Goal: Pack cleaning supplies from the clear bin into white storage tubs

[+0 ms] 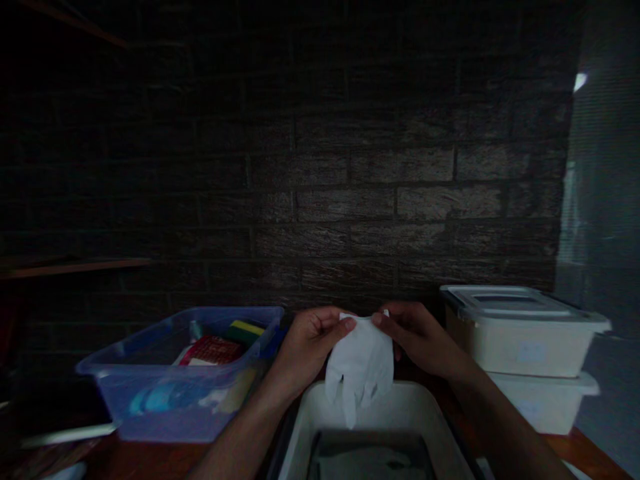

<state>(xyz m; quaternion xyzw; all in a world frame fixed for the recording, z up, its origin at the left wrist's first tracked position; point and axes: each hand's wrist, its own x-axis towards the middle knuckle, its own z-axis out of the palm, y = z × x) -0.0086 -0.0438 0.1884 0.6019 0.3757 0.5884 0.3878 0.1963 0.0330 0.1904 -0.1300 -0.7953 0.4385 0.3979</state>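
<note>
A white glove [361, 363] hangs with its fingers pointing down, held up by its cuff. My left hand [320, 333] pinches the cuff's left side between thumb and fingers. On the other side of the cuff, my right hand [413, 333] grips the edge in the same way. Below the glove stands an open white bin [435, 427], and the glove's fingertips overlap its far rim from my view. Inside the bin lies a dark-edged object [370, 460], too dim to name.
To the left is a clear bluish plastic tub [165, 413] with a yellow-and-green sponge [245, 331], a red packet [213, 350] and other items. Two lidded white boxes [530, 350] are stacked at right on the wooden table [150, 460]. A dark brick wall [350, 167] rises behind.
</note>
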